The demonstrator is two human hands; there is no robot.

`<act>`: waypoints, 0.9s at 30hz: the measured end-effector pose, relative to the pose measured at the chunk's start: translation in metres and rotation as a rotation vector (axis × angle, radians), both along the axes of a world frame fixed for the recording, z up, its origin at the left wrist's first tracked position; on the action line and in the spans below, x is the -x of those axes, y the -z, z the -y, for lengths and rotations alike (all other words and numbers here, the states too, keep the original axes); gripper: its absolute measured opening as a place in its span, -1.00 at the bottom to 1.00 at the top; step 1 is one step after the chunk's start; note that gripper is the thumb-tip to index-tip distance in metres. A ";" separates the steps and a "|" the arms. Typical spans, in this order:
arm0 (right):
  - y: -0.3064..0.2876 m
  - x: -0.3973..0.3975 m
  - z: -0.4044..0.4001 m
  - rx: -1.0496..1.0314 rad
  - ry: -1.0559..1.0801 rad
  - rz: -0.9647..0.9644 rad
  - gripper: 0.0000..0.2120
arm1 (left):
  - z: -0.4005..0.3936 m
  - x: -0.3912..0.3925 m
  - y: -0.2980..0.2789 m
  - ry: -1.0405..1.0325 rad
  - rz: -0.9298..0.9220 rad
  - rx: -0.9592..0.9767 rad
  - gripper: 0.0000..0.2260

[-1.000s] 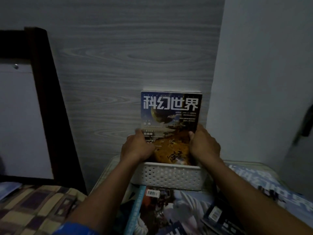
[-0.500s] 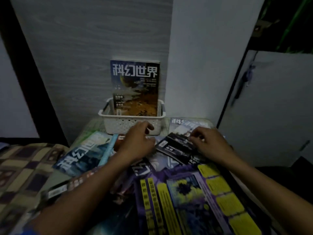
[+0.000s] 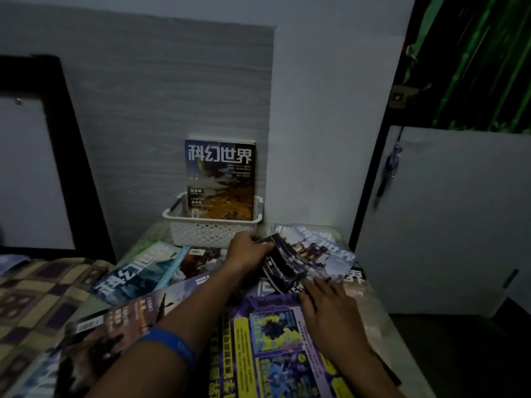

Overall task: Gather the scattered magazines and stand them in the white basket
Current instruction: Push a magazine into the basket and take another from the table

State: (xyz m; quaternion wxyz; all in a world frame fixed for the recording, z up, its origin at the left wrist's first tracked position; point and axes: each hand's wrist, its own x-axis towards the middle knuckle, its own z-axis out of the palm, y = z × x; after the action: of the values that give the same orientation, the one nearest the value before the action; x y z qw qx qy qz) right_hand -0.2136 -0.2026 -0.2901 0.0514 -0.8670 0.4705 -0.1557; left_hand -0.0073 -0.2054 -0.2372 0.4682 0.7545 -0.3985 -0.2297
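Evidently a pick-up step: just before the white basket (image 3: 212,231), a dark magazine (image 3: 283,265) is gripped by the left hand (image 3: 247,255) and steadied by the flat right hand (image 3: 327,308); lifting upright is called for next.

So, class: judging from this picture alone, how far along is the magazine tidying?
Done: one magazine stands upright in the white basket. In hand: the left hand and right hand are lifting a dark magazine off the pile. Left: several lie flat, including the blue magazine, the purple-and-yellow magazine and the pale magazine beside the basket.
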 end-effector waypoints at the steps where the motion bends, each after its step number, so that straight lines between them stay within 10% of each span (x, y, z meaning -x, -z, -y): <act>1: 0.000 0.000 0.000 0.003 -0.004 0.001 -0.58 | 0.005 0.003 -0.003 0.026 0.053 -0.038 -0.85; 5: 0.003 0.002 0.007 -0.057 0.007 0.053 -0.53 | 0.005 0.010 -0.012 0.117 0.329 -0.021 -0.91; 14: -0.037 -0.006 -0.006 -0.156 0.100 0.558 -0.12 | -0.081 -0.031 -0.033 0.185 -0.161 0.648 -0.94; 18: -0.098 -0.052 -0.006 -0.371 -0.035 1.053 -0.35 | -0.119 -0.057 -0.035 0.142 -0.304 0.641 -0.79; 27: -0.110 -0.119 -0.034 -0.294 -0.355 0.896 -0.85 | -0.169 -0.119 -0.063 -0.010 -0.070 0.459 -0.80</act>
State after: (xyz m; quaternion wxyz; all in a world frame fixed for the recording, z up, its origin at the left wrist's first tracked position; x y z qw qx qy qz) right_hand -0.0948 -0.1683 -0.1796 0.3957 -0.7652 0.2644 -0.4335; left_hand 0.1113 -0.0365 -0.1740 0.6422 0.6217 -0.4200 -0.1569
